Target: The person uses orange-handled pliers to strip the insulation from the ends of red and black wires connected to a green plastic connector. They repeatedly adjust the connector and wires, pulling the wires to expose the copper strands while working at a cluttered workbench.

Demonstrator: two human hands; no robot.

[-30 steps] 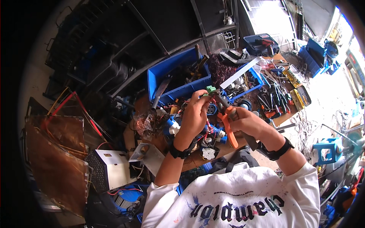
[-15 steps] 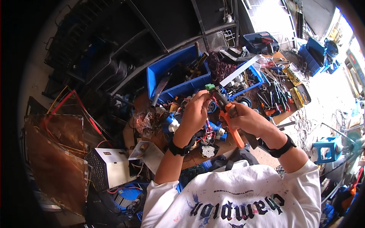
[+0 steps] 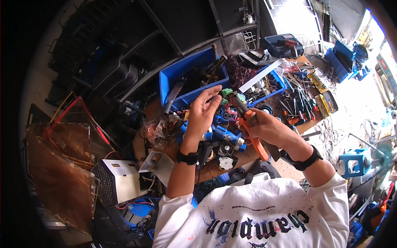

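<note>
While the right hand keeps pliers, left hand has opened.

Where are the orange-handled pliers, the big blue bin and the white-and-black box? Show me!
Orange-handled pliers [image 3: 259, 149]: head view, on the orange handle.
Big blue bin [image 3: 206, 90]: head view, on its near outer wall.
White-and-black box [image 3: 126, 180]: head view, on its white panel.

Orange-handled pliers above wooden bench
</note>
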